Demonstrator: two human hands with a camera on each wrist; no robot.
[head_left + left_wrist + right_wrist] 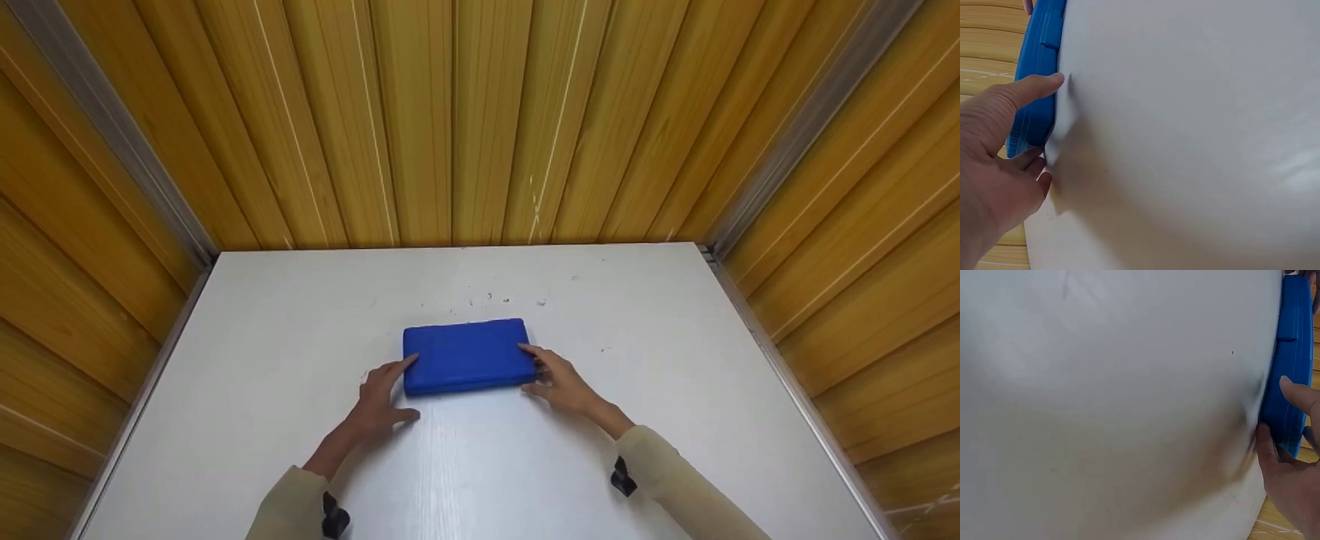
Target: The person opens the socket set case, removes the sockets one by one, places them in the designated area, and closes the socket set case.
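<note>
A flat, rectangular blue case (469, 354) with rounded edges lies on the white table. Both wrist views show its narrow side, with a small notch or tab. At its left end is my left hand (376, 401), index fingertip by the case's upper edge and thumb spread well apart in front. In the left wrist view the thumb (1039, 87) crosses the case's side, while the other fingers lie at its end. My right hand (564, 384) touches the right end with extended fingers, the index over the top edge and the thumb by the front corner. The case hides some right fingertips.
The white table (247, 390) bears small dark marks behind the case. Wood-patterned yellow panels (416, 127) rise along its back and both sides, joined by grey metal corner posts (795, 112). Beige sleeves (667, 472) with dark cuff straps cover the forearms.
</note>
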